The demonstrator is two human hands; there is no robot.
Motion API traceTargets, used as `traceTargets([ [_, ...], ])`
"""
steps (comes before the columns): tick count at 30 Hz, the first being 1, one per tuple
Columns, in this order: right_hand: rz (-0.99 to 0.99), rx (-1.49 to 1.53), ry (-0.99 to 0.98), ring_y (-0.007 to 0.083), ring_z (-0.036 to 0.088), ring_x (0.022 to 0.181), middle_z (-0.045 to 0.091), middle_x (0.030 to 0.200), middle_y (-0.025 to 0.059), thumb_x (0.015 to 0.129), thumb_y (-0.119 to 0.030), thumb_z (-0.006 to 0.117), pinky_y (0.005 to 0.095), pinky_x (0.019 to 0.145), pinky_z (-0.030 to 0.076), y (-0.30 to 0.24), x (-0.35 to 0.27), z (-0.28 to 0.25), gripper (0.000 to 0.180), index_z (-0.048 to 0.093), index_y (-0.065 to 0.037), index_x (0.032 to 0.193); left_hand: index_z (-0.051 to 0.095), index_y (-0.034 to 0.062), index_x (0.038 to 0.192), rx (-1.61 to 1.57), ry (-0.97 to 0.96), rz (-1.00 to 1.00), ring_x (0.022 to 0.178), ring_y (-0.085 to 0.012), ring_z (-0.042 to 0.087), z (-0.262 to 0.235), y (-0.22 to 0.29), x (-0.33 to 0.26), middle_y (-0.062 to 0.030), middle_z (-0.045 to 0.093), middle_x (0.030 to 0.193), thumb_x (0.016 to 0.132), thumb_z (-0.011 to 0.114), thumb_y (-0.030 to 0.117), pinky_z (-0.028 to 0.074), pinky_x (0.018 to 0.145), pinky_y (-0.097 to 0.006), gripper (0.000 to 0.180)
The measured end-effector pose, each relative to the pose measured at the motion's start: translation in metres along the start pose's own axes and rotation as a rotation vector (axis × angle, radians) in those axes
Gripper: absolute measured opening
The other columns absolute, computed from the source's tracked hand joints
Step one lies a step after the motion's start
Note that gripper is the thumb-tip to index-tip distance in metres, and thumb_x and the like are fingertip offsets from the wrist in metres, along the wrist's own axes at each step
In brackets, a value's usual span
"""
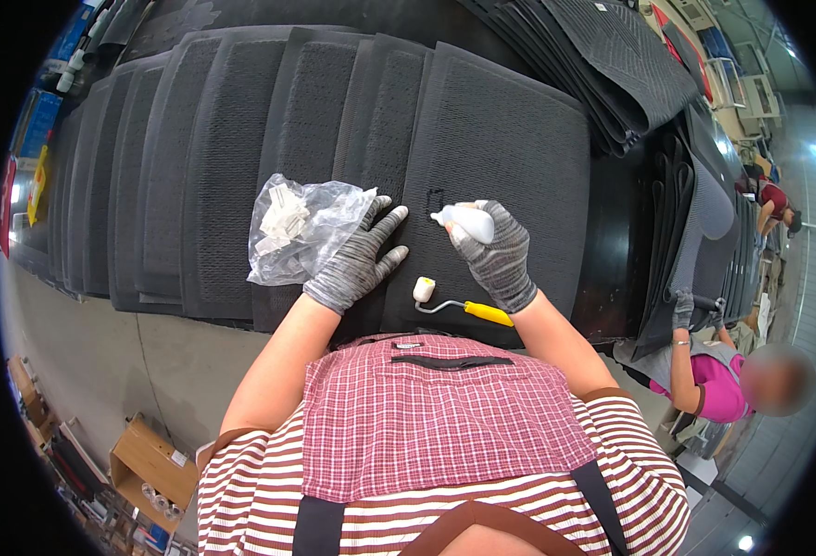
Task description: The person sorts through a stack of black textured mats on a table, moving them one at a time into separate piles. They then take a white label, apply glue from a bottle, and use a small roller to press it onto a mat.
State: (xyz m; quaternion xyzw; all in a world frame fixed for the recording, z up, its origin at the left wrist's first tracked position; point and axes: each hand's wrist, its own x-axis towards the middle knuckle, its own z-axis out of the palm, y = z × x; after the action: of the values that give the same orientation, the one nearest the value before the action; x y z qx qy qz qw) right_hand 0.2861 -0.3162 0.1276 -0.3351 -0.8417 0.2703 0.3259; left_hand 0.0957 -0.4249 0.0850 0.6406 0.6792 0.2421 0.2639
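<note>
Fingers (496, 243) wrap white bottle (464, 221), nozzle protruding left.

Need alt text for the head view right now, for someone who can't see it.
A gloved right hand holds a small white bottle, nozzle down on a dark floor mat, while the gloved left hand rests flat beside a clear bag of white parts. A small yellow-handled roller lies at the mat's near edge.

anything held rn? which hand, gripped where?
Right hand grips a small white bottle around its body, tip pointing left over the dark mat. Left hand holds nothing, resting flat beside the plastic bag.
</note>
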Motion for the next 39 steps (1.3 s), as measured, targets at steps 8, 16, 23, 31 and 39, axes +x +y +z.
traceTargets([
  [8,-0.353,-0.305,-0.016,0.0215,0.067,0.072,0.068,0.085,0.0100,0.078,-0.013,0.073,0.0302,0.068,0.056,0.011,-0.003,-0.006,0.022,0.062,-0.004,0.095,0.050,0.0108,0.134,-0.001,-0.009,0.002,0.133,-0.0338,0.034,-0.003,0.002,0.001,-0.0160,0.042,0.138,0.084,0.067,0.027,0.028,0.112,-0.044,0.055],
  [16,0.021,-0.047,0.036,0.0232,0.067,0.079,0.067,0.086,0.0105,0.077,-0.015,0.075,0.0308,0.070,0.056,0.022,0.000,0.004,0.025,0.061,-0.003,0.095,0.049,0.0107,0.134,-0.009,-0.004,0.015,0.133,-0.0342,0.033,0.000,0.000,0.001,-0.0162,0.041,0.139,0.084,0.066,0.027,0.027,0.112,-0.045,0.055],
  [23,0.074,-0.033,0.093,0.0221,0.067,0.075,0.067,0.084,0.0113,0.078,-0.024,0.076,0.0319,0.067,0.056,0.028,0.003,0.008,0.034,0.059,-0.001,0.097,0.049,0.0097,0.134,-0.041,0.007,0.022,0.133,-0.0343,0.033,0.003,0.000,0.000,-0.0168,0.041,0.139,0.084,0.067,0.026,0.027,0.112,-0.045,0.055],
  [31,0.729,0.838,-0.042,0.0090,0.057,0.054,0.062,0.074,0.0074,0.091,-0.039,0.059,0.0198,0.045,0.046,0.036,-0.020,-0.030,0.039,0.054,-0.002,0.101,0.059,0.0056,0.121,0.104,0.103,0.152,0.127,-0.0334,0.043,-0.014,0.031,-0.014,-0.0156,0.052,0.129,0.082,0.067,0.015,0.034,0.108,-0.043,0.041],
  [39,0.398,-0.266,0.050,0.0120,0.058,0.065,0.063,0.082,0.0076,0.089,-0.029,0.062,0.0267,0.059,0.050,0.047,-0.043,-0.048,0.031,0.060,-0.003,0.107,0.060,0.0024,0.102,0.432,0.653,-0.149,0.089,-0.0305,0.060,-0.049,0.044,-0.043,-0.0128,0.061,0.099,0.076,0.074,0.017,0.049,0.080,-0.041,0.033],
])
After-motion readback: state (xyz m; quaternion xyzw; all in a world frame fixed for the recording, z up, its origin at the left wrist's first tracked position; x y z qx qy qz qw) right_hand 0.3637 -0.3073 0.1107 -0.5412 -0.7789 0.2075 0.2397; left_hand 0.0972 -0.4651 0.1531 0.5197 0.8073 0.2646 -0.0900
